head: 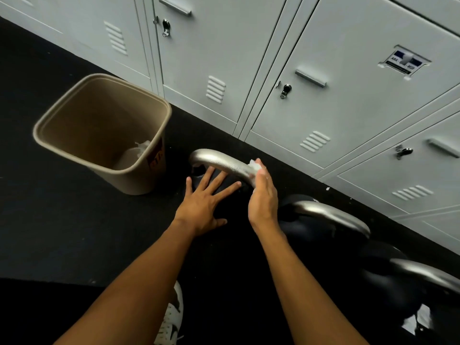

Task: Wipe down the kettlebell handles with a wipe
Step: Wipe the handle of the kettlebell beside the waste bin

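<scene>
Three black kettlebells with silver handles stand in a row on the dark floor along the lockers. The nearest-left kettlebell handle (219, 160) arches in the middle of the view. My right hand (262, 195) wraps its right end and presses a white wipe (255, 166) against the metal. My left hand (205, 202) lies flat with fingers spread on the black body of that kettlebell, below the handle. A second handle (331, 215) sits to the right, and a third handle (428, 273) lies near the right edge.
A tan waste bin (62, 120) stands on the floor to the left, with crumpled white paper (139, 150) at its bottom. Grey lockers (261, 58) run along the back. A white shoe (171, 319) shows at the bottom.
</scene>
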`<state>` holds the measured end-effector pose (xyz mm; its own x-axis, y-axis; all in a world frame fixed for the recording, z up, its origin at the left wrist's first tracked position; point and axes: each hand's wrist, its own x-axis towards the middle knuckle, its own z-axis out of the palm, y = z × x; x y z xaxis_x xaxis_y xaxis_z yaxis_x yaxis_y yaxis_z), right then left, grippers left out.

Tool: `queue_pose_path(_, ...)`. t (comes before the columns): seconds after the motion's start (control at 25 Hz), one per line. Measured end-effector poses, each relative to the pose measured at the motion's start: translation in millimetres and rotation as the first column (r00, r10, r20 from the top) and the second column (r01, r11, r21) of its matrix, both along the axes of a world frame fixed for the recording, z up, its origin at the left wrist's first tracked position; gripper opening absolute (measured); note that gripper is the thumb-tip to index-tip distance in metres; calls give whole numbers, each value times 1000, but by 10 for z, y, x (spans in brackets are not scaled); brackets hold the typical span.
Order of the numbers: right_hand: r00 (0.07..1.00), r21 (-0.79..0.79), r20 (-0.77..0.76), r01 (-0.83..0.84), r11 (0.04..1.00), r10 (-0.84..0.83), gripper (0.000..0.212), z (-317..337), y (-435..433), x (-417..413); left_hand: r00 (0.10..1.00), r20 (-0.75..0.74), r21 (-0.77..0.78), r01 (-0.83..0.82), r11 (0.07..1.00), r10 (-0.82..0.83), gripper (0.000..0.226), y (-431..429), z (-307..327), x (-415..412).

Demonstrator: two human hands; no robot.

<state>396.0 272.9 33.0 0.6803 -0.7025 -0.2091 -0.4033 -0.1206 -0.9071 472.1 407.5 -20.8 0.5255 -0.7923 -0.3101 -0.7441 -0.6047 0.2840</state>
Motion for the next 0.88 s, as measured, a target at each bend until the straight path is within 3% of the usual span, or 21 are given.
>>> queue_pose_path(0.16, 987, -194, 84, -122, 973, 140, 57, 55, 319, -280, 1000, -9, 0, -11, 1000, 11, 111, -25, -14, -4)
queue_pose_path(0.36, 997, 59, -74, 10, 998, -6, 47, 16, -11, -108, 1000, -4, 12, -12, 1000, 12, 110, -38, -7, -1)
queue_pose_path(0.56, 993, -231, 29, -109, 967, 119, 56, 0, 324, -293, 1000, -1, -3, -8, 1000, 8, 109, -30, -27, -19)
queue_pose_path(0.72, 997, -85, -70, -26, 996, 20, 48, -118, 178, -258, 1000, 9, 5, -12, 1000, 12, 111, -38, -21, -7)
queue_pose_path(0.88, 999, -166, -40, 14, 986, -21, 55, -90, 280, -196, 1000, 8, -15, -11, 1000, 11, 109, -33, -26, -10)
